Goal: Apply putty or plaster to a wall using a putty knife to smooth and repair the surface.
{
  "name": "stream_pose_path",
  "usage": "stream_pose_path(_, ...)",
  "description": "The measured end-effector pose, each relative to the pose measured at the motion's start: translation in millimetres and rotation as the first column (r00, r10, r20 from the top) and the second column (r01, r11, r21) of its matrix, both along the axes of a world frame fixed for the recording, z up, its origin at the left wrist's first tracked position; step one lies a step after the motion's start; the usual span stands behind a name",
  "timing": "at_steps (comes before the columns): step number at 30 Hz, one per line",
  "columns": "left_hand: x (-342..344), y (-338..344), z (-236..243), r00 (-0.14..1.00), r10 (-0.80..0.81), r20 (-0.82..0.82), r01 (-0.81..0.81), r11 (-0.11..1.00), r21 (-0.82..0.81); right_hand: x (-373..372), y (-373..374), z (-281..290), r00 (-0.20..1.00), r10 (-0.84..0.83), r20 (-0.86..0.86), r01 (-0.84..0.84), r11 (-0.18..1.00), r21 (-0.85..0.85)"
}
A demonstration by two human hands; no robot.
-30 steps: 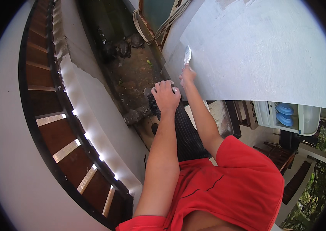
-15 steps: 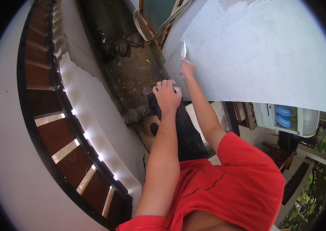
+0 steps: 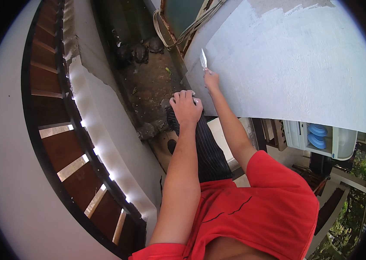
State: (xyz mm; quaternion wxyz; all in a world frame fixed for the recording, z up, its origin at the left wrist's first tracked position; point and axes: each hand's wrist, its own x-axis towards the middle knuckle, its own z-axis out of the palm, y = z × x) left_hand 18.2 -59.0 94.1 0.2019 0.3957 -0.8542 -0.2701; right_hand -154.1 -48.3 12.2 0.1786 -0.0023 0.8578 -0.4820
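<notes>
My right hand (image 3: 211, 80) is closed around the handle of a putty knife (image 3: 203, 60) with a pale, smeared blade pointing away from me. The blade is at the left part of the wall (image 3: 286, 65), where a bright white coat meets a greyer strip; whether it touches the surface I cannot tell. My left hand (image 3: 187, 108) is held over my leg in dark striped trousers (image 3: 211, 151), fingers curled. White smears show by its thumb, and what lies under the palm is hidden.
Several dark turtles (image 3: 141, 53) rest at the edge of murky water, left of the wall. Coiled cable (image 3: 185, 34) hangs by a rusty-edged panel. A low wall (image 3: 105, 108) and slatted brown fence (image 3: 64, 158) run along the left. Blue plates (image 3: 317, 136) stand in a white rack at right.
The putty knife has shifted left and slightly toward me, from the white coat's edge to the greyer strip, its tip now leaning left. My left hand has barely moved.
</notes>
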Motion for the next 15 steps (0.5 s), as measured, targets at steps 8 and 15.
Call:
stream_pose_path(8, -8.4, 9.0, -0.2, 0.998, -0.057, -0.01, 0.057, 0.998, 0.013, -21.8, -22.5, -6.4, 0.978, -0.201, 0.062, 0.201, 0.98, 0.001)
stream_pose_path(15, 0.5, 2.5, -1.4, 0.999, -0.006, -0.036, 0.005, 1.0, -0.015, 32.0, 27.3, -15.3, 0.963, -0.266, 0.039, 0.268, 0.96, -0.074)
